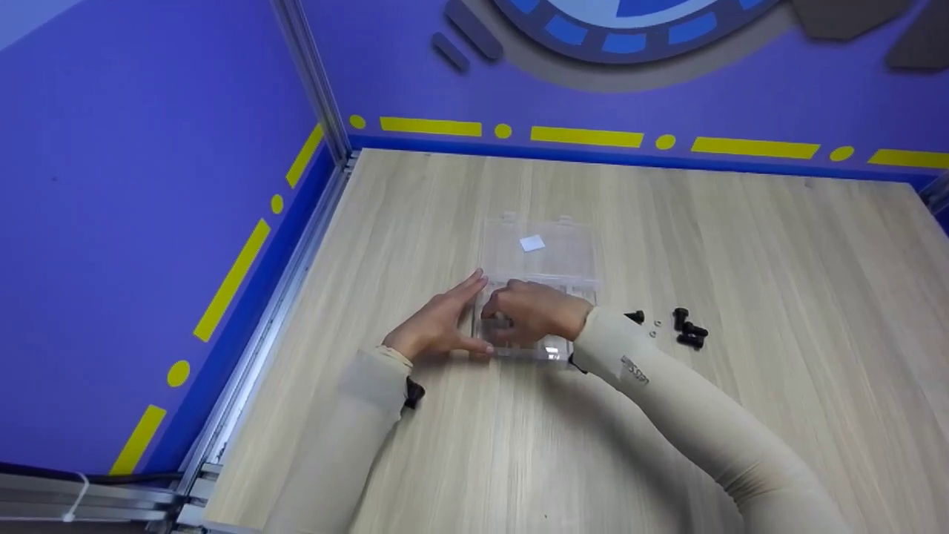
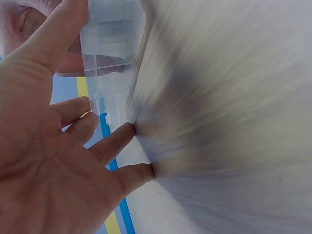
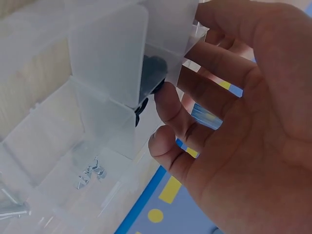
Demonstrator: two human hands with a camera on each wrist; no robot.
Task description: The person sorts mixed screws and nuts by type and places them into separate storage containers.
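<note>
A clear plastic compartment box (image 1: 519, 357) lies on the table with its lid (image 1: 567, 256) folded back. At its left side is my left hand (image 1: 437, 324), fingers spread, thumb (image 2: 66, 29) against the box wall in the left wrist view. My right hand (image 1: 541, 310) reaches into the left part of the box from above. In the right wrist view its bent fingers are at a compartment holding dark round pieces (image 3: 155, 68); the box walls partly cover the fingertips, so I cannot tell whether they pinch one. Small shiny metal pieces (image 3: 92, 173) lie in another compartment.
Right of the box, several black bolts (image 1: 691, 341) and small metal rings (image 1: 657, 323) lie on the wooden table (image 1: 778, 334). A white label (image 1: 531, 243) sits on the lid. Blue walls (image 1: 185, 148) stand at the left and back.
</note>
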